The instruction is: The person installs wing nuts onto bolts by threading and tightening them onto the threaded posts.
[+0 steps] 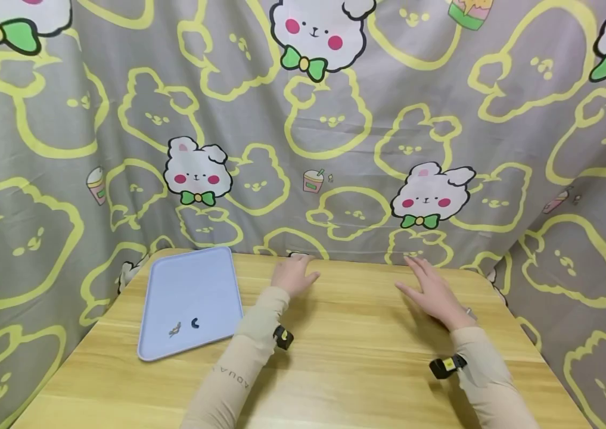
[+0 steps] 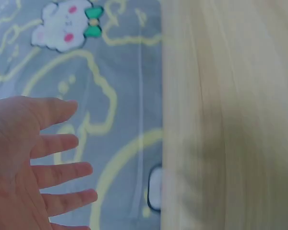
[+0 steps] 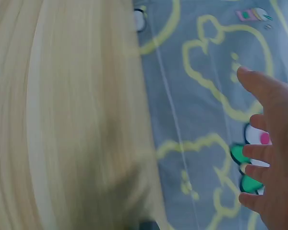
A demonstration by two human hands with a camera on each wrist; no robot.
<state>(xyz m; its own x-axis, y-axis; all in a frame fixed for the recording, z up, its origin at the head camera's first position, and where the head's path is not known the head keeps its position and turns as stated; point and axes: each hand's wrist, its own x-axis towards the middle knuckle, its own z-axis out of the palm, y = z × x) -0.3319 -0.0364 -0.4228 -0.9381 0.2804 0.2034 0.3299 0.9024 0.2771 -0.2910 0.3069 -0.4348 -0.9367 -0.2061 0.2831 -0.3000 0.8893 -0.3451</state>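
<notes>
Both hands hover over the far part of the wooden table, palms turned toward each other and holding nothing. My left hand [image 1: 292,276] is just right of the blue tray; in the left wrist view the left hand [image 2: 19,163] shows spread, fairly straight fingers. Farther right is my right hand [image 1: 434,293], its thumb and fingers apart, as the right wrist view of the right hand [image 3: 278,148] also shows. On the tray [image 1: 190,286] lie a small dark curved piece [image 1: 195,323] and a small brownish piece [image 1: 174,329], too small to identify.
The wooden table [image 1: 345,381] ends at a grey curtain [image 1: 335,226] printed with rabbits and yellow outlines, hanging behind and at both sides. The tray has a low raised rim and sits at the table's left. Each wrist carries a small black camera [image 1: 283,338].
</notes>
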